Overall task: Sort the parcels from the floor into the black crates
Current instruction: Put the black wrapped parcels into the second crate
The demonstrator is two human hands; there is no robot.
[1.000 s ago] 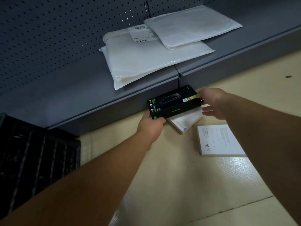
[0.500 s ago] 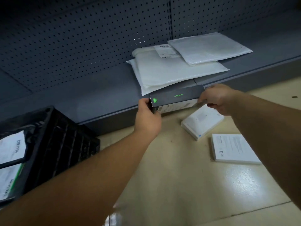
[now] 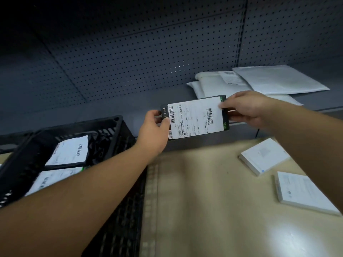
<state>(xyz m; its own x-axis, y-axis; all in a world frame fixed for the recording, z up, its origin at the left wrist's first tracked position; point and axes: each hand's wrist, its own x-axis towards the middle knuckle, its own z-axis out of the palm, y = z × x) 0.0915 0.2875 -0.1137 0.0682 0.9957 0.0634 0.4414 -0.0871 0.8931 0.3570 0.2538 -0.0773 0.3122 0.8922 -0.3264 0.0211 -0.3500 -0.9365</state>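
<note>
I hold a flat black parcel box (image 3: pixel 196 116) in the air with both hands, its white shipping label with barcodes turned toward me. My left hand (image 3: pixel 155 129) grips its left end and my right hand (image 3: pixel 245 108) pinches its right end. A black crate (image 3: pixel 113 127) stands on the floor at the left, below my left arm, with two labelled parcels (image 3: pixel 69 153) inside. Two white boxes lie on the floor at the right, one nearer the shelf (image 3: pixel 264 155) and one closer to me (image 3: pixel 304 191).
A grey shelf (image 3: pixel 130 101) with a perforated back panel runs across the back. Several white padded mailers (image 3: pixel 259 82) lie on the shelf at the right. The beige floor (image 3: pixel 204 191) stretches between the crate and the white boxes.
The black box has been lifted from the floor and turned over, so its labelled side faces me. It has moved up and left, toward the crate, which has come into fuller view.
</note>
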